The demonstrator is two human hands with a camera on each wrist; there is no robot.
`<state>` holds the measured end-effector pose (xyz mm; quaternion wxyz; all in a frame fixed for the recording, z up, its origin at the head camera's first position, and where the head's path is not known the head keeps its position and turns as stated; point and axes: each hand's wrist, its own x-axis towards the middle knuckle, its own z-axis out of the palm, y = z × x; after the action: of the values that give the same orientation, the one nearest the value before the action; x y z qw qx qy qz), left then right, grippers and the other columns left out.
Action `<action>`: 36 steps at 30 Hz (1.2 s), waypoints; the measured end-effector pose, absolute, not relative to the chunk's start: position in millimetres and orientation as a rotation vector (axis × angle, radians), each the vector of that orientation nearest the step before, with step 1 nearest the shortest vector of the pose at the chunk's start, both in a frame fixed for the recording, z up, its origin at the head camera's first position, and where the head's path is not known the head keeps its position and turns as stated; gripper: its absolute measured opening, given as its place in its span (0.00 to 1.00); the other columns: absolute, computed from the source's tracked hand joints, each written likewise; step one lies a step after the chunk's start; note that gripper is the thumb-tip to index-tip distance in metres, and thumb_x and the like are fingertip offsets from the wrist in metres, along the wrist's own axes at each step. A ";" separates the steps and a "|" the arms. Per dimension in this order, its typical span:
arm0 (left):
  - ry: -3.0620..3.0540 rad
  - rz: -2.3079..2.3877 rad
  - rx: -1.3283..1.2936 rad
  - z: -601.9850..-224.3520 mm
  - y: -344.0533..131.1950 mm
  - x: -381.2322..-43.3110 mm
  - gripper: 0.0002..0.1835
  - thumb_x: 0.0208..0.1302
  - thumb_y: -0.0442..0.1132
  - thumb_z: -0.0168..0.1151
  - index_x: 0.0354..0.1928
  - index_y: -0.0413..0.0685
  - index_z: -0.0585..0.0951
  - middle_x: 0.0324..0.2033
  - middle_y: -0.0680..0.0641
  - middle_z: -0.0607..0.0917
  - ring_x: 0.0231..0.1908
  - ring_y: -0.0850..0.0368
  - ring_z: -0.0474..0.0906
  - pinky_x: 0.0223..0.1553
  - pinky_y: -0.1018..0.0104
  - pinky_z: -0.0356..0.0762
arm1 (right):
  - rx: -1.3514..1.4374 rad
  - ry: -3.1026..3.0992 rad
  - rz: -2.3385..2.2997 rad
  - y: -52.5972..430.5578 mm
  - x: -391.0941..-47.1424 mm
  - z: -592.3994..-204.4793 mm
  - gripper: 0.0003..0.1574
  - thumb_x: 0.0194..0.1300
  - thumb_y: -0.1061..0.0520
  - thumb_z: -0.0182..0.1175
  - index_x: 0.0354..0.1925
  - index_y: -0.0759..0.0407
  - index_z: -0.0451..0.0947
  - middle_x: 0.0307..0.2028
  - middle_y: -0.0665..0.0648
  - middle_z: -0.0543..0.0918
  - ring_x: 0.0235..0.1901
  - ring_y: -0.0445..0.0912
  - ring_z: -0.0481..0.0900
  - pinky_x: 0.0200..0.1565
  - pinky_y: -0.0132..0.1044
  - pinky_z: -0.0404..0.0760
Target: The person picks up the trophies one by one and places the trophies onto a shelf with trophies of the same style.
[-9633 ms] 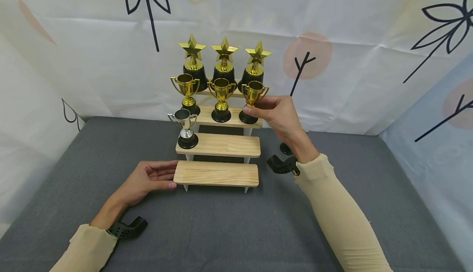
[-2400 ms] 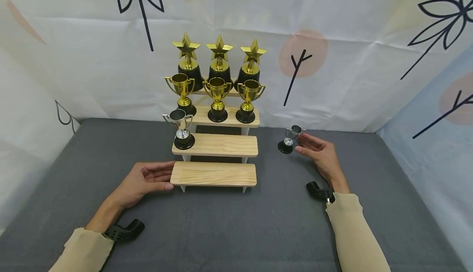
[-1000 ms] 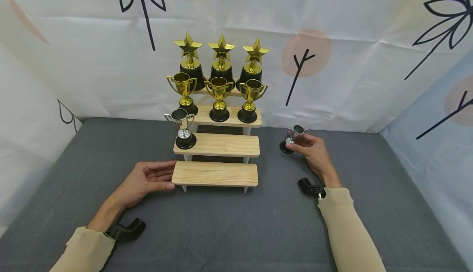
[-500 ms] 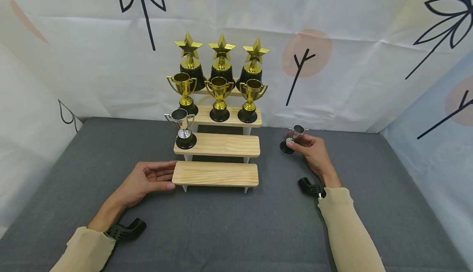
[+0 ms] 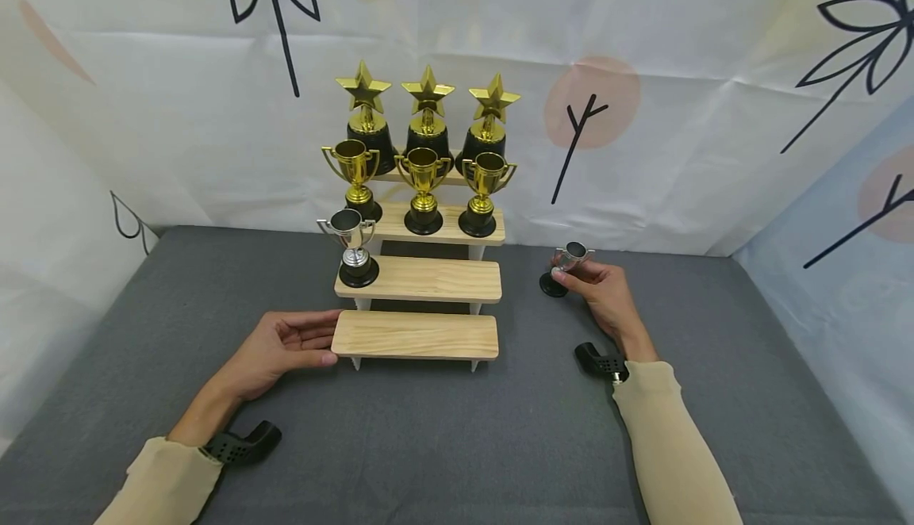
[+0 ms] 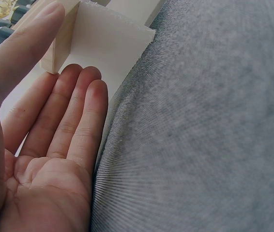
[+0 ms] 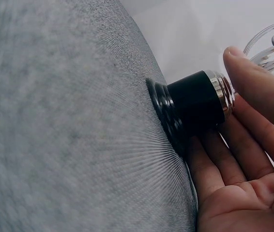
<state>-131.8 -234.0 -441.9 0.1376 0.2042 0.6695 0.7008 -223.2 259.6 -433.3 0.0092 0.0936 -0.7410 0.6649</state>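
Observation:
At the right, a small silver trophy cup [image 5: 575, 251] with a black base stands on the grey cloth. My right hand [image 5: 607, 299] holds it around the stem. In the right wrist view, the thumb lies at the silver collar above the black base [image 7: 195, 101], the other fingers behind it. My left hand [image 5: 286, 346] rests with extended fingers against the left end of the lowest step of a wooden tiered stand [image 5: 414, 336]. Thumb and fingertips lie right at the board's end in the left wrist view. Another silver trophy cup [image 5: 355, 243] stands at the left of the second step up.
Three gold trophy cups [image 5: 423, 172] line the third step. Behind them, three gold star trophies [image 5: 428, 101] with black bases occupy the top step. A white printed backdrop [image 5: 643, 25] rises directly behind the table [image 5: 443, 446], which is covered in grey cloth.
My right hand has let go of the rightmost gold cup, moved right and down to the silver cup on the table, and closed its fingers on it. My left hand has stayed at the stand.

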 end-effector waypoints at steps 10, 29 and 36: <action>1.922 2.032 0.596 -443.0 -234.6 -131.5 0.35 0.59 0.18 0.67 0.67 0.17 0.64 0.60 0.48 0.81 0.58 0.54 0.81 0.57 0.60 0.82 | 0.294 -2.332 2.043 258.5 -223.9 -434.8 0.23 0.67 0.63 0.69 0.55 0.77 0.80 0.51 0.63 0.86 0.56 0.42 0.82 0.56 0.30 0.82; 1.924 2.028 0.618 -443.0 -234.0 -131.9 0.35 0.60 0.19 0.67 0.67 0.17 0.65 0.61 0.47 0.81 0.59 0.54 0.80 0.57 0.60 0.82 | 0.331 -2.248 2.085 257.6 -222.8 -433.8 0.15 0.64 0.67 0.70 0.49 0.74 0.85 0.45 0.59 0.89 0.53 0.47 0.85 0.54 0.32 0.84; 1.938 2.029 0.613 -442.2 -234.5 -131.8 0.34 0.59 0.18 0.67 0.67 0.17 0.65 0.60 0.48 0.82 0.58 0.54 0.81 0.57 0.61 0.82 | 0.336 -2.243 2.082 258.5 -223.7 -434.4 0.14 0.64 0.68 0.69 0.48 0.73 0.85 0.45 0.60 0.89 0.53 0.47 0.84 0.55 0.33 0.84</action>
<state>-131.8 -234.5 -442.2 0.1346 0.2114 0.6686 0.7001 -223.7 258.5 -434.4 0.0315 0.1090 -0.7282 0.6759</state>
